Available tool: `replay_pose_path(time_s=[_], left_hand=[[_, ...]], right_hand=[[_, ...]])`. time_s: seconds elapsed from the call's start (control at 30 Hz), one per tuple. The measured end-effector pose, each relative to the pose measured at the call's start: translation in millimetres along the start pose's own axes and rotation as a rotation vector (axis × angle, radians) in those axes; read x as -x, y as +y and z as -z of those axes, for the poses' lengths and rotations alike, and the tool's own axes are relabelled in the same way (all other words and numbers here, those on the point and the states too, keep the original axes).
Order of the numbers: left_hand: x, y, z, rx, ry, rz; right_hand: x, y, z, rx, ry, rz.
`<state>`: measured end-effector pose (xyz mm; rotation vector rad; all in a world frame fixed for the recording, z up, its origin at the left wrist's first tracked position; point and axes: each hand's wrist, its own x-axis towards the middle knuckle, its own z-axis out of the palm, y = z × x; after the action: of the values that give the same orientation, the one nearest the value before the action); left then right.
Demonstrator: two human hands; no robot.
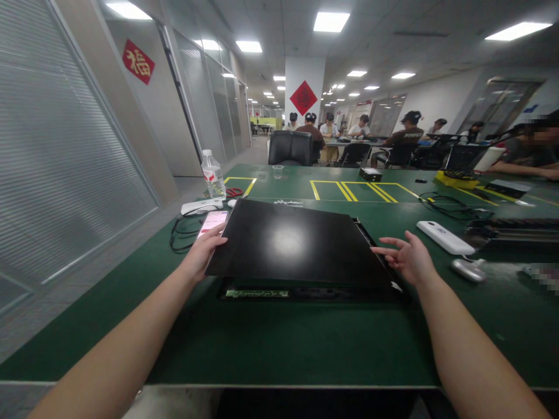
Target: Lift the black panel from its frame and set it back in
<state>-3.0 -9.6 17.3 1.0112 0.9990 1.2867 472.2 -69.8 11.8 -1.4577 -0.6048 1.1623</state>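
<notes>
on the green bench (305, 343), centre of view, lies a flat black panel (288, 241), glossy, reflecting a ceiling light. it sits on top of a black frame (305, 291); the frame's near edge shows below the panel, with a green strip (257, 294) inside it. the panel is tilted a little, its near edge raised off the frame.

left hand (204, 250): gripping the panel's left edge near the far corner, fingers curled over the top surface, thumb side hidden under it. right hand (408, 256): released, fingers spread and loose, fingertips just at the panel's right edge; cannot tell if they touch it. it holds nothing.

left of the panel: a phone (212, 221) with a lit pink screen, just beside the left hand; a black cable (181, 233) looped near it; a white device (201, 205) further back; a clear water bottle (213, 174), upright; red-handled scissors (234, 191) behind it. a clear plastic cup (278, 171) stands at the far side.

right of the panel: a white oblong device (442, 237) near the right hand, a grey mouse (468, 269) just beyond it, a second black cable (449, 205) coiled further back. yellow tape lines (358, 191) mark boxes on the far bench surface, with a small black box (370, 173) beside them.

background: black office chairs (290, 147); several people seated at tables well behind. red diamond signs on a pillar (303, 98) and on the left wall (138, 61).
</notes>
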Motion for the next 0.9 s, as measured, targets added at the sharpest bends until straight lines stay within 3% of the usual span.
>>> replay_pose_path(time_s=[0.13,0.57,0.9], left_hand=[[4.2,-1.6,-5.7,0.011,-0.016,0.010],[1.5,6.4,0.2,-0.003,-0.014,-0.049],[1.5,-13.9,-5.8,0.016,-0.102,0.013]], right_hand=[[-1.4,0.7,0.6,0.001,0.024,-0.013],[1.9,0.8,-2.1,-0.027,-0.052,-0.005],[-8.1,2.9,6.0,0.015,0.093,-0.002]])
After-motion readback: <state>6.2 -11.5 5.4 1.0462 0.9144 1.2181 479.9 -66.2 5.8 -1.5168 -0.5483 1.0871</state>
